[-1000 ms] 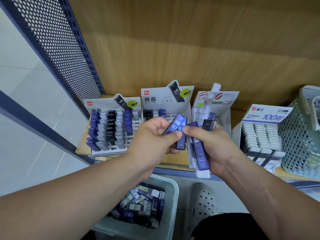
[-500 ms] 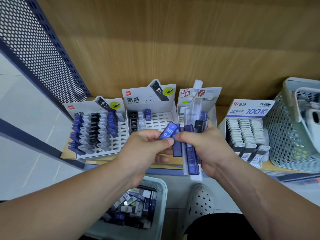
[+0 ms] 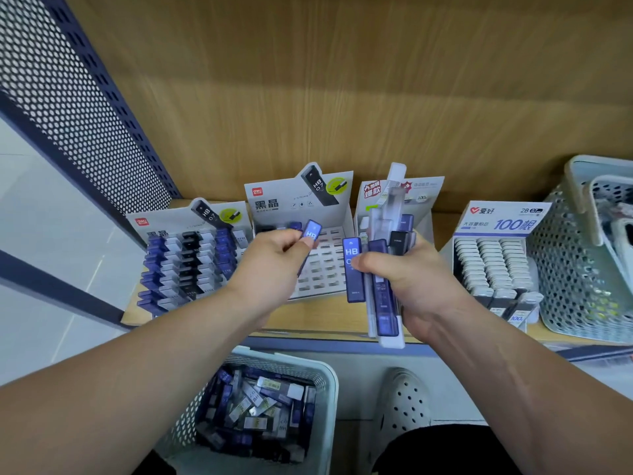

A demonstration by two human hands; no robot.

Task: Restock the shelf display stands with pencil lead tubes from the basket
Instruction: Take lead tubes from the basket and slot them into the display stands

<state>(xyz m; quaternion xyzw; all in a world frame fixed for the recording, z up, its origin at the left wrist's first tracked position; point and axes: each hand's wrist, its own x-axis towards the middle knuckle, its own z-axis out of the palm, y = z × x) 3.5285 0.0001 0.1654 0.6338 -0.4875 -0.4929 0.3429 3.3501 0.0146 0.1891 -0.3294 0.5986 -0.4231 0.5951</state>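
My left hand pinches one blue HB lead tube over the middle display stand, whose white slots are mostly bare. My right hand grips a bundle of lead tubes, blue, black and clear, held upright in front of the third stand. The left display stand is nearly full of blue, black and white tubes. Below the shelf, a white basket holds several loose tubes.
A boxed stand of white "100" tubes sits at the right, next to a white perforated basket. A perforated blue metal panel closes the shelf's left end. My white shoe is on the floor beside the basket.
My left hand has pulled one blue tube away from the bundle and moved it left, over the middle stand. The right hand keeps the bundle.
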